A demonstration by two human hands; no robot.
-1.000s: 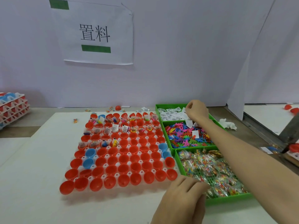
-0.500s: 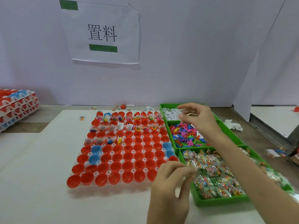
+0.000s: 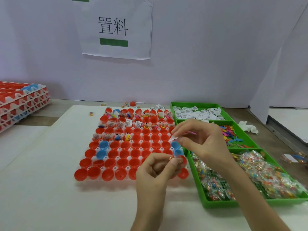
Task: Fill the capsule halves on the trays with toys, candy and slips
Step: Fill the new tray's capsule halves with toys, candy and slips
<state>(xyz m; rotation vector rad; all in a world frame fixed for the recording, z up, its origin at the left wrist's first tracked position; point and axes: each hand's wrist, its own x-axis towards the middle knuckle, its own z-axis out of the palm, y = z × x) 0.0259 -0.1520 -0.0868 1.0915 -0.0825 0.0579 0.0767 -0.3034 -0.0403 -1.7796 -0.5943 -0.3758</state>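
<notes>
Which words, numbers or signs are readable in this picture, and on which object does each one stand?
"置料": black print on the white paper sheet on the wall, above a green bar without text.
White slips in the farthest green compartment: printed, too small to read.
Slips inside the capsule halves: printed, too small to read.
Slip pinched by the right hand: blurred, unreadable.

A white paper sign (image 3: 116,27) printed 置料 above a green bar hangs on the pale partition wall (image 3: 208,55) at 12 o'clock. A crumpled white tissue (image 3: 248,128) lies on the worktop (image 3: 266,142) at 3 o'clock.
</notes>
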